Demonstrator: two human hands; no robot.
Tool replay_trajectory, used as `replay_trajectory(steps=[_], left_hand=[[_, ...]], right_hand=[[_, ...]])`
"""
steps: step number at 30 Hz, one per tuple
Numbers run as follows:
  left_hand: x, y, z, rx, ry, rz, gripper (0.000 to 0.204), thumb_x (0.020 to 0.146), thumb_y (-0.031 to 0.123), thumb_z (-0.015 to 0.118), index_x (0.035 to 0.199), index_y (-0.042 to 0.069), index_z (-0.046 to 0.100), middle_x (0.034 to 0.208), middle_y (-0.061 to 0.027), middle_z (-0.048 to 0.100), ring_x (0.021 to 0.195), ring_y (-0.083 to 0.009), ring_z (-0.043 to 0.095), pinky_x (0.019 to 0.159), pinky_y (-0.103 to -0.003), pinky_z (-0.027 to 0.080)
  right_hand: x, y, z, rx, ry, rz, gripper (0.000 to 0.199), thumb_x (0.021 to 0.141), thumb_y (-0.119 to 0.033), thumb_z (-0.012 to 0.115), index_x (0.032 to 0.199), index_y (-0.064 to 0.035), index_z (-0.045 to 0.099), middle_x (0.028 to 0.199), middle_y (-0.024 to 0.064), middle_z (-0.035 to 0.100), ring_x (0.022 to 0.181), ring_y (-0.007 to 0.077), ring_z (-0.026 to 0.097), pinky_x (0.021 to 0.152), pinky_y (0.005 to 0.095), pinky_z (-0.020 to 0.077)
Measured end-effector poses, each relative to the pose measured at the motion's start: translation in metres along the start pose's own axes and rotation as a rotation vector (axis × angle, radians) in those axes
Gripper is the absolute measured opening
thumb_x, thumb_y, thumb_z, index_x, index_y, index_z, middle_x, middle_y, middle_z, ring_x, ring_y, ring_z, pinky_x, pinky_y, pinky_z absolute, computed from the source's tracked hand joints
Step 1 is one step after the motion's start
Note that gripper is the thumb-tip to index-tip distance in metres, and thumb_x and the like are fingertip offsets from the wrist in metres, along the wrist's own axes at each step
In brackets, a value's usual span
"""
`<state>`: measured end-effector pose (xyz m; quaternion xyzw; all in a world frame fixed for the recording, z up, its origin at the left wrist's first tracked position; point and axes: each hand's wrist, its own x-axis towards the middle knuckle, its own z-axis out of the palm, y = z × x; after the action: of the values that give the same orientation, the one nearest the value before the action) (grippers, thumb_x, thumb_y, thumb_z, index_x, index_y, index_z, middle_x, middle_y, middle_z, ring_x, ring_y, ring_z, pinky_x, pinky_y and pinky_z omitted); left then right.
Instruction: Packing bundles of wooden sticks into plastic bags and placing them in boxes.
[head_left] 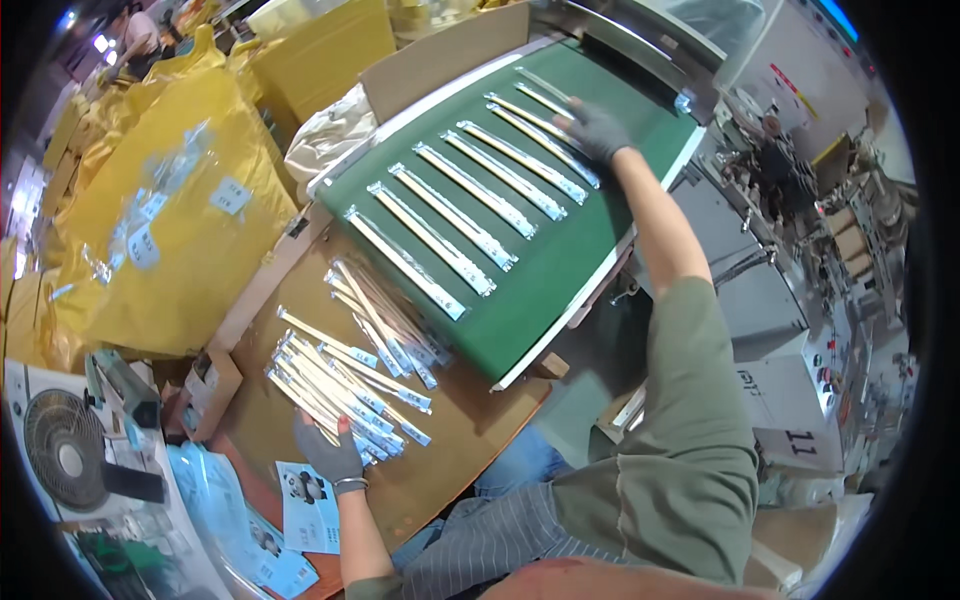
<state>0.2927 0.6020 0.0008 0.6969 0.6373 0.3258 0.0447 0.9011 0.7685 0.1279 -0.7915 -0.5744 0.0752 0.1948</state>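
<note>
On the green conveyor belt, your right hand, gloved in grey, reached far out and lay with fingers spread flat over the long, narrow, clear-wrapped packets of pale wooden sticks at the far end of the row; its grip was open, pressing down rather than closed around any one packet. The other packets lay side by side and apart across the belt, slanted the same way. Nearer you, on the brown wooden surface, your left hand, also in a grey glove, rested on the near ends of the loose stack of wrapped sticks; the fingers curled against those ends, but whether they pinched a packet or only steadied the pile, I could not tell.

To do this well, I judged that you needed to draw the far packets down the belt together, keeping them parallel so they slid onto the pile without crossing. Your left hand served best as a stop, squaring the ends. A second, untidy heap lay just beside the belt's lower edge, and it could have snagged incoming packets, so tidying it mattered. The long reach looked tiring; pulling fewer at once would have kept control.
</note>
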Motion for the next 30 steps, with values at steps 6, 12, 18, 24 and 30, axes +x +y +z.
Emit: replay_trajectory(steps=[6,12,18,24,30], left_hand=[[0.004,-0.011,0.006,0.05,0.009,0.04,0.059,0.085,0.03,0.06,0.132,-0.001,0.044,0.13,-0.0214,0.05,0.118,-0.0367,0.048,0.103,-0.043,0.034],[0.012,-0.001,0.019,-0.056,-0.046,-0.098,0.058,0.092,0.041,0.049,0.125,-0.007,0.048,0.126,-0.0285,0.051,0.119,-0.0408,0.046,0.101,-0.046,0.035],[0.054,0.011,0.021,-0.811,-0.233,-0.701,0.072,0.091,0.055,0.047,0.13,-0.004,0.044,0.128,-0.0185,0.053,0.117,-0.0279,0.051,0.099,-0.035,0.039],[0.059,0.013,0.014,-1.435,-0.276,-0.98,0.059,0.082,0.046,0.068,0.118,0.001,0.057,0.104,-0.007,0.063,0.089,-0.0175,0.06,0.077,-0.029,0.049],[0.047,0.036,-0.064,-1.371,-0.022,-0.41,0.043,0.069,0.009,0.082,0.106,0.001,0.062,0.096,-0.0053,0.064,0.086,-0.0122,0.06,0.074,-0.026,0.051]], right_hand=[[-0.116,-0.166,0.087,-0.01,0.021,-0.577,0.074,0.087,-0.055,0.048,0.133,0.002,0.04,0.135,0.0276,0.042,0.129,0.0407,0.038,0.109,0.0416,0.0291],[-0.2,-0.314,0.129,-0.073,-0.271,-0.593,0.076,0.084,-0.05,0.054,0.133,0.0051,0.038,0.134,0.028,0.042,0.125,0.0424,0.04,0.107,0.0458,0.0285],[-0.165,-0.313,0.198,0.402,-0.34,0.215,0.083,0.072,-0.065,0.062,0.118,0.0036,0.053,0.122,0.024,0.054,0.114,0.0323,0.055,0.093,0.0361,0.0445],[-0.221,-0.353,0.236,0.728,-0.83,-0.117,0.074,0.067,-0.055,0.073,0.111,0.0025,0.062,0.101,0.018,0.065,0.09,0.0234,0.063,0.081,0.034,0.0483],[-0.275,-0.385,0.172,1.441,-0.794,0.037,0.051,0.077,-0.025,0.075,0.118,-0.0004,0.057,0.102,0.0073,0.063,0.088,0.0126,0.058,0.078,0.0254,0.0475]])
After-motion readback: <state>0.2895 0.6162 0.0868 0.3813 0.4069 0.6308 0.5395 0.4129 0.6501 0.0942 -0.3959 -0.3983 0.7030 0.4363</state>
